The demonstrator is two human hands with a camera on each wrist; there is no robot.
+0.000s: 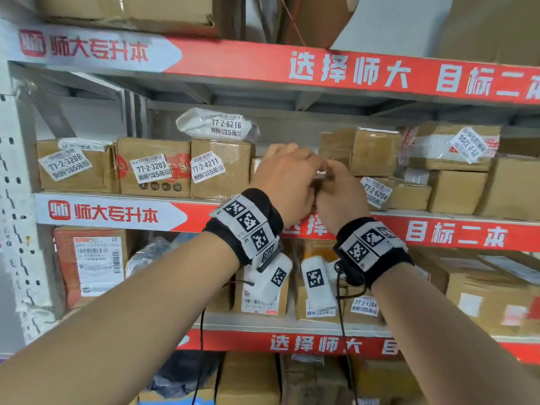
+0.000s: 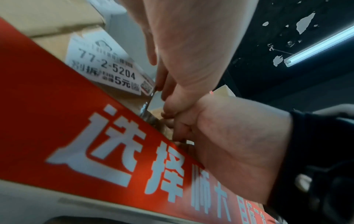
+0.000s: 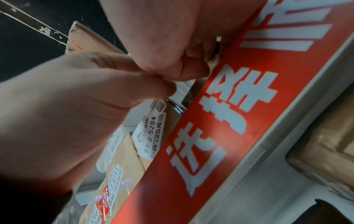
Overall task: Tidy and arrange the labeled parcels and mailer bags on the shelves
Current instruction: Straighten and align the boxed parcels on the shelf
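A small taped cardboard parcel labelled 77-2-5204 (image 2: 107, 71) (image 3: 153, 133) stands at the front of the middle shelf, just behind the red shelf banner (image 1: 438, 232). Both hands meet at its right end. My left hand (image 1: 287, 176) (image 2: 162, 80) curls its fingers over the parcel's edge beside the label. My right hand (image 1: 340, 191) (image 3: 191, 69) grips the same corner from the right, fingers curled and knuckles against the left hand. In the head view the hands hide nearly all of this parcel.
Left of the hands stand boxes 77-2-4211 (image 1: 219, 168), 77-2-3203 (image 1: 153, 168) and 77-2-3208 (image 1: 73, 165), with white mailer bag 77-2-6216 (image 1: 217, 125) on top. To the right are box 77-2-6204 (image 1: 377, 191) and stacked cartons (image 1: 362, 150). Shelves above and below are packed.
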